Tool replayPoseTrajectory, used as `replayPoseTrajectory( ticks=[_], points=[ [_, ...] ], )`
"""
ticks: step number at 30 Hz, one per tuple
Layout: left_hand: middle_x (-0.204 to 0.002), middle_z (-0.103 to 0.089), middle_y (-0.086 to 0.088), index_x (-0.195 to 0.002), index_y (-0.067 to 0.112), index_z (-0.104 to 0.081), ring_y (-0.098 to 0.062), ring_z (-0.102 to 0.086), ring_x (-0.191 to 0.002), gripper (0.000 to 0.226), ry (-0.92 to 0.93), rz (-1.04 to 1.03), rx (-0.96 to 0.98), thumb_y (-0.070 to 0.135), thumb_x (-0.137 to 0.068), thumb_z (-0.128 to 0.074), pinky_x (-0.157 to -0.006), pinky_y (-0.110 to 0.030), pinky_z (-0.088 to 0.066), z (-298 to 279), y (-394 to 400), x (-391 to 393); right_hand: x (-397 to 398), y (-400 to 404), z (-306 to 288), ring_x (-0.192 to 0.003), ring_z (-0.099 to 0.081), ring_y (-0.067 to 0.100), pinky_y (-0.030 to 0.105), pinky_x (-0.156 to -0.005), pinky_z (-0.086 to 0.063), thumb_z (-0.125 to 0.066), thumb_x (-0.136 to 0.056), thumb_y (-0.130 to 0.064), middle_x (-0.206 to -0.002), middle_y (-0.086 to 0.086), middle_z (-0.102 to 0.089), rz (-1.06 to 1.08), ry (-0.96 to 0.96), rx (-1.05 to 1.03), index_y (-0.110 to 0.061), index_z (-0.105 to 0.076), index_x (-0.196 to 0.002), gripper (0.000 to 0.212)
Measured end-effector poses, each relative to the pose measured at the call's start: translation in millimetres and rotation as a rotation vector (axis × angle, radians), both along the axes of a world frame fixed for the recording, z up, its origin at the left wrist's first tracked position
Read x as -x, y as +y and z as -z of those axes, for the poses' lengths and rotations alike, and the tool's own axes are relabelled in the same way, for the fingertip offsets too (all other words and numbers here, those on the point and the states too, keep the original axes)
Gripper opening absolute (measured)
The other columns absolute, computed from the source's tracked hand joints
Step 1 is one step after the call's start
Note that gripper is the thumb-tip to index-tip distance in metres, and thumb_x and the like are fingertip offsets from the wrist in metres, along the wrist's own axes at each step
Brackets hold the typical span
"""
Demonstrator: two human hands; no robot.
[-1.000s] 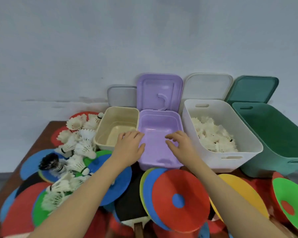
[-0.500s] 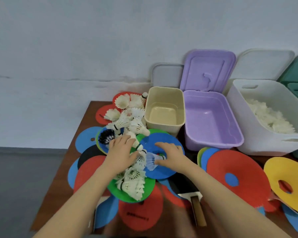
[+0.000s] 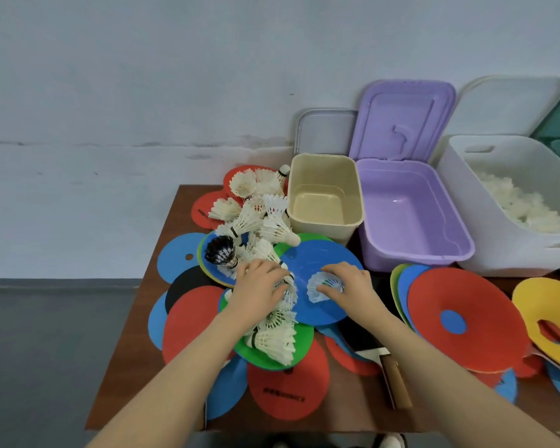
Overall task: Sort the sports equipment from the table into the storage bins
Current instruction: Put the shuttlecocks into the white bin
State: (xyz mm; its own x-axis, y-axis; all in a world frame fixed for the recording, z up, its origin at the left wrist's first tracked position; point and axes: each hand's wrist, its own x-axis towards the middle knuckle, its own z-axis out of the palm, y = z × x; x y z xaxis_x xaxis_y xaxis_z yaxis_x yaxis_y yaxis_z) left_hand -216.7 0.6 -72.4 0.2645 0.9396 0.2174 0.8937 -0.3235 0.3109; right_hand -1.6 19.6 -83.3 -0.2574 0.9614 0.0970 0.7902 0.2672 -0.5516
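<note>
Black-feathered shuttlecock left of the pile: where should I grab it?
Grip the black shuttlecock around its feather skirt, coming from above and the left. Its dark skirt shows on top, white shuttlecocks crowd its right, and the left hand sits just beside it.

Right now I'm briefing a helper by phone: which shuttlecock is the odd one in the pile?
Start at the beige plastic bin and look to its left front. At the pile's left edge lies the black-feathered shuttlecock, on a blue disc; every neighbour is white.
</note>
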Motion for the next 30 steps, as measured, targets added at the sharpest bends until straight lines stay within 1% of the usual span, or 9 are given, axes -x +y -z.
replayPoseTrajectory(
  ticks=[4,8,12,16,19,21,24,28,30],
  points=[
    [-0.104,-0.064,0.009,-0.096,0.024,-0.07,-0.016,-0.049,-0.108,0.017,-0.034,-0.021,-0.007,0.031,-0.09,-0.055,-0.084,-0.026,-0.016,0.8,9.7,-6.2,-8.2,-5.7,-7.6,-0.102,-0.054,0.012,0.03,-0.091,-0.028,-0.063,-0.085,-0.042,-0.105,-0.007,-0.06,0.018,0.082,-0.076,-0.02,-0.06,-0.112,0.035],
    [-0.08,-0.067,0.008,-0.077,0.021,-0.072,-0.018,-0.06,-0.083,0.017,-0.166,-0.04,-0.186,0.031,-0.08,-0.059,-0.074,-0.023,-0.018,-6.1,16.1,-9.6,-13.9,-5.1,-27.1,-0.095,-0.057,0.013,0.035,-0.092,-0.037,-0.064,-0.083,-0.041,-0.102,-0.005,-0.061,-0.002,0.152,-0.121,-0.016,-0.062,-0.11,0.037],
    [-0.081,-0.068,0.008,-0.079,0.019,-0.072,-0.007,-0.05,-0.085,0.026,-0.257,-0.027,-0.354,0.035,-0.083,-0.052,-0.077,-0.022,-0.02,-32.0,29.6,-27.2,-29.5,1.1,-47.2,-0.093,-0.057,0.015,0.034,-0.086,-0.04,-0.067,-0.083,-0.036,-0.098,-0.008,-0.058,0.022,0.184,-0.166,-0.014,-0.062,-0.111,0.037],
    [-0.083,-0.068,0.006,-0.081,0.017,-0.072,-0.007,-0.048,-0.086,0.025,-0.3,0.004,-0.445,0.033,-0.083,-0.053,-0.077,-0.024,-0.022,-56.6,53.3,-56.8,-53.9,11.6,-69.6,-0.087,-0.055,0.009,0.035,-0.084,-0.04,-0.066,-0.082,-0.039,-0.094,-0.013,-0.054,0.069,0.223,-0.241,-0.014,-0.062,-0.108,0.036],
    [-0.085,-0.068,0.006,-0.082,0.018,-0.072,-0.008,-0.051,-0.086,0.025,-0.346,0.033,-0.454,0.032,-0.083,-0.052,-0.078,-0.022,-0.024,-74.0,74.3,-89.5,-83.9,24.6,-85.0,-0.083,-0.052,0.002,0.042,-0.081,-0.046,-0.064,-0.081,-0.041,-0.091,-0.012,-0.055,0.105,0.272,-0.292,-0.013,-0.063,-0.106,0.037],
    [-0.084,-0.068,0.005,-0.081,0.016,-0.072,-0.015,-0.057,-0.083,0.025,-0.393,0.056,-0.448,0.031,-0.083,-0.053,-0.081,-0.028,-0.034,-82.4,91.1,-115.6,-109.1,34.6,-93.4,-0.083,-0.052,0.0,0.047,-0.08,-0.047,-0.064,-0.082,-0.04,-0.089,-0.011,-0.055,0.143,0.293,-0.322,-0.013,-0.063,-0.106,0.036],
    [-0.082,-0.067,0.002,-0.079,0.015,-0.071,-0.019,-0.058,-0.079,0.021,-0.418,0.092,-0.476,0.028,-0.082,-0.054,-0.073,-0.038,-0.045,-91.8,117.5,-161.8,-151.9,50.1,-103.4,-0.086,-0.051,-0.002,0.049,-0.081,-0.048,-0.067,-0.082,-0.032,-0.093,-0.012,-0.056,0.224,0.321,-0.379,-0.01,-0.063,-0.104,0.031],
    [-0.081,-0.067,0.003,-0.078,0.016,-0.071,-0.012,-0.052,-0.082,0.02,-0.431,0.15,-0.511,0.025,-0.083,-0.054,-0.074,-0.029,-0.036,-107.9,147.7,-232.8,-215.6,73.3,-117.4,-0.087,-0.055,0.012,0.046,-0.082,-0.047,-0.068,-0.082,-0.027,-0.094,-0.008,-0.054,0.318,0.265,-0.456,-0.008,-0.063,-0.104,0.029],
    [-0.081,-0.067,0.002,-0.078,0.014,-0.071,-0.016,-0.056,-0.081,0.02,-0.474,0.188,-0.502,0.023,-0.083,-0.054,-0.076,-0.031,-0.04,-112.4,162.5,-269.1,-248.0,85.9,-122.6,-0.09,-0.056,0.017,0.046,-0.083,-0.046,-0.069,-0.083,-0.024,-0.096,-0.007,-0.054,0.375,0.21,-0.48,-0.01,-0.063,-0.105,0.027]
  ],
)
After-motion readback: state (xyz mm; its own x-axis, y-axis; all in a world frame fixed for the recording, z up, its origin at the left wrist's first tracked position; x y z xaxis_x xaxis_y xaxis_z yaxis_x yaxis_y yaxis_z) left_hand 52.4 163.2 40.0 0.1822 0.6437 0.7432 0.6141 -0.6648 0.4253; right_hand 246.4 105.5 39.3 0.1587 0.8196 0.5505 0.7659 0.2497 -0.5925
